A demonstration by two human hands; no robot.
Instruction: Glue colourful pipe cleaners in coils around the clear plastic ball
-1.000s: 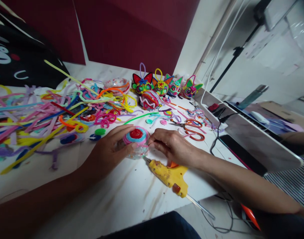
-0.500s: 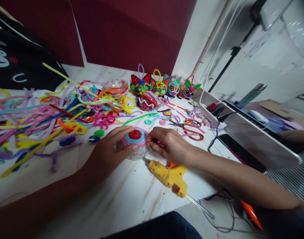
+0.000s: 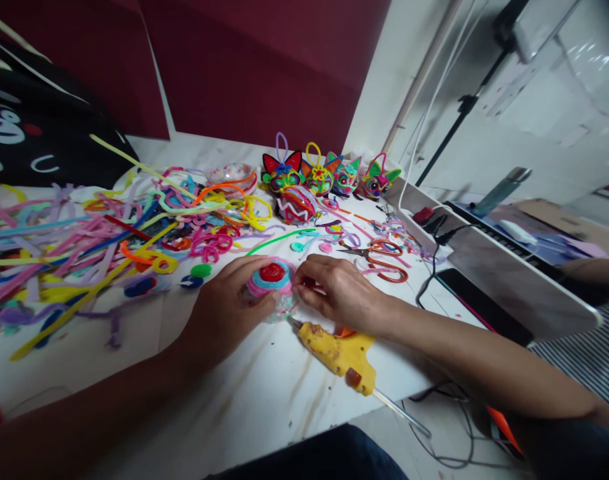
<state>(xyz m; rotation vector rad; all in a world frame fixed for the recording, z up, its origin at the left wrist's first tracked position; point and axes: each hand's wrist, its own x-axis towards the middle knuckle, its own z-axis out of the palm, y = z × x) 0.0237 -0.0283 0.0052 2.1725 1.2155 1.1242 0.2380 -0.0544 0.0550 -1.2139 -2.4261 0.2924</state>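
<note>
My left hand [image 3: 229,303] is wrapped round a clear ball [image 3: 279,309] with a flat coil of pipe cleaner [image 3: 273,275] on it, red in the middle, then light blue, then pink. At the coil's right edge, my right hand [image 3: 334,287] is closed in a pinch; whatever lies between those fingertips is hidden. Just below the right hand, a yellow glue gun [image 3: 334,350] lies on the table, its nozzle towards the ball and a glue stick [image 3: 402,413] poking out of its back. Orange-handled scissors [image 3: 379,257] rest beyond the right hand.
Loose pipe cleaners [image 3: 84,247] are heaped at the left. Several finished animal-head ornaments [image 3: 319,177] stand along the back, with a striped ball [image 3: 297,203] before them. A phone [image 3: 484,307] lies at the right beside a white panel [image 3: 514,280]. Another person's arm [image 3: 594,275] shows far right.
The ball and coil have tilted slightly, and my left hand has shifted a little to the right with them. My right hand keeps its pinch at the same edge.
</note>
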